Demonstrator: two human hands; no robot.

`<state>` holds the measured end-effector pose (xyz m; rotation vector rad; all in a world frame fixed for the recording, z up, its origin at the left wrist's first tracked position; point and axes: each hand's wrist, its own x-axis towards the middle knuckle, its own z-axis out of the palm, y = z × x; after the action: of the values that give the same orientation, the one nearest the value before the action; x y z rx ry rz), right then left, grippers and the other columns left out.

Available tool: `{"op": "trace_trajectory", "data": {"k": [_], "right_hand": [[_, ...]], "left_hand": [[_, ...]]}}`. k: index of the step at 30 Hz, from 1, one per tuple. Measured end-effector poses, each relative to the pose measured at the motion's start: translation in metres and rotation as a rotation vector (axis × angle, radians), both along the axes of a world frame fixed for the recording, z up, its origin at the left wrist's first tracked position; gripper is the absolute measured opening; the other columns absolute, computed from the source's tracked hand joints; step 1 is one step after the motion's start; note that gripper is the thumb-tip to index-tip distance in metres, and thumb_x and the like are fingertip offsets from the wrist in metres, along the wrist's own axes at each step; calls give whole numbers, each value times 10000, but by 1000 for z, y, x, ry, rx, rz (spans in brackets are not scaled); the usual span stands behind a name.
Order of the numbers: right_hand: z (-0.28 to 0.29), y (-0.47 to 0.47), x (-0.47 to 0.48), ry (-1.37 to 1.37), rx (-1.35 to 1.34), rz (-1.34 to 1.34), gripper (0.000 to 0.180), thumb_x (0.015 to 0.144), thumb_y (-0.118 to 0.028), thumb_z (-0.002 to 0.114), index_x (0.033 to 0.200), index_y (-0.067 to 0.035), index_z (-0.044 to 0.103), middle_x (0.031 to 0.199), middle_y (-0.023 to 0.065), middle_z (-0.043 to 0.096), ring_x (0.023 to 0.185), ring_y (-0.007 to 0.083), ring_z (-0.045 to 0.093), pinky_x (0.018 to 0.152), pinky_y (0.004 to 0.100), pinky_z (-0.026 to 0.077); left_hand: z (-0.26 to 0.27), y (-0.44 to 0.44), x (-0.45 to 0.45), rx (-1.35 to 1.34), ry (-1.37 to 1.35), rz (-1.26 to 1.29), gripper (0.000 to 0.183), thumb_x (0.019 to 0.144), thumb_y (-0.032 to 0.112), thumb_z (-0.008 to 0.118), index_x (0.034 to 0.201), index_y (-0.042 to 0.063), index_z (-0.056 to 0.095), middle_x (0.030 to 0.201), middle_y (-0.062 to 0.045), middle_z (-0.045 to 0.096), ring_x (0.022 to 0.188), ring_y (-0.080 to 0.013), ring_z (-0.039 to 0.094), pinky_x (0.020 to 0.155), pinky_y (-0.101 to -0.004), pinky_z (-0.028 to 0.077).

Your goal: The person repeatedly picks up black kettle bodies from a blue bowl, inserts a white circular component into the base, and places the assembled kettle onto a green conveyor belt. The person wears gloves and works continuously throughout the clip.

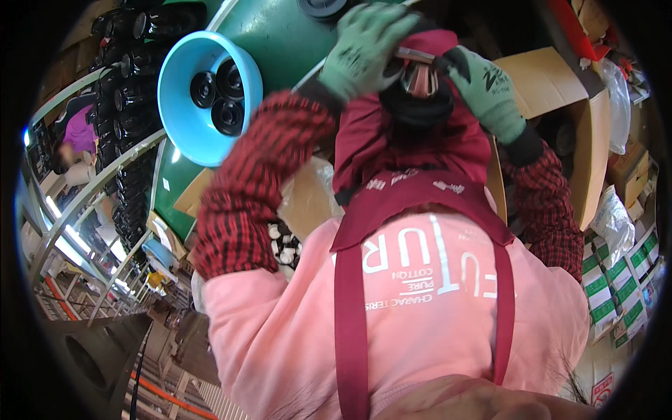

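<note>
A black rounded part (415, 111) with a shiny metal piece (420, 83) in its middle rests over the lap, against the maroon apron (420, 205). My left hand (359, 55), in a green knit glove with a dark cuff, grips it from the left; its fingers are partly blurred. On the other side my right hand (488, 92), gloved the same way, has its dark fingertips on the end of a flat metal strip (415, 55) at the top of the part. My hands partly cover the part, so its full shape is hidden.
On the green table (278, 47), a light blue basin (167, 100) holds three black round parts (228, 116). A dark round piece (323, 6) lies at the far edge. An open cardboard box (593, 152) stands at right. Small black and white pieces (286, 247) lie by my left elbow.
</note>
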<state>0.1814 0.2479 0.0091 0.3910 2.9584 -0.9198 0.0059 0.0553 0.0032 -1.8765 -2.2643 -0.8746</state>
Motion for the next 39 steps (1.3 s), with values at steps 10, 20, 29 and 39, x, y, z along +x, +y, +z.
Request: {"op": "trace_trajectory", "data": {"k": [10, 20, 29, 39], "right_hand": [[-229, 55, -229, 308, 224, -470, 605, 918, -323, 665, 1406, -21, 474, 1250, 267, 619, 1147, 436, 624, 985, 520, 495], [-48, -33, -60, 43, -884, 448, 471, 982, -148, 628, 1412, 5, 511, 1406, 174, 525, 1323, 301, 529, 1108, 369, 444], [-18, -104, -42, 90, -681, 239, 492, 910, -143, 730, 1345, 21, 571, 1220, 168, 636, 1119, 292, 643, 967, 380, 503], [-65, -152, -130, 196, -730, 41, 352, 967, -193, 728, 1238, 21, 659, 1166, 109, 692, 1057, 187, 638, 967, 325, 499]], "left_hand": [[-12, -61, 118, -24, -502, 28, 899, 568, 325, 951, 1364, 152, 570, 1453, -144, 483, 1438, -521, 344, 1178, -594, 350], [-13, -143, 66, 514, -1247, 663, 630, 880, 151, 750, 1383, 26, 391, 1166, -114, 622, 1052, -245, 605, 927, -388, 521], [-67, -156, 82, 417, -1383, 589, 775, 753, 50, 811, 1379, 35, 354, 1232, -90, 603, 1032, -224, 622, 823, -377, 545], [-95, -206, 133, 586, -770, 1168, 340, 952, 111, 669, 1273, 11, 622, 1064, -93, 685, 940, -188, 664, 832, -309, 553]]}}
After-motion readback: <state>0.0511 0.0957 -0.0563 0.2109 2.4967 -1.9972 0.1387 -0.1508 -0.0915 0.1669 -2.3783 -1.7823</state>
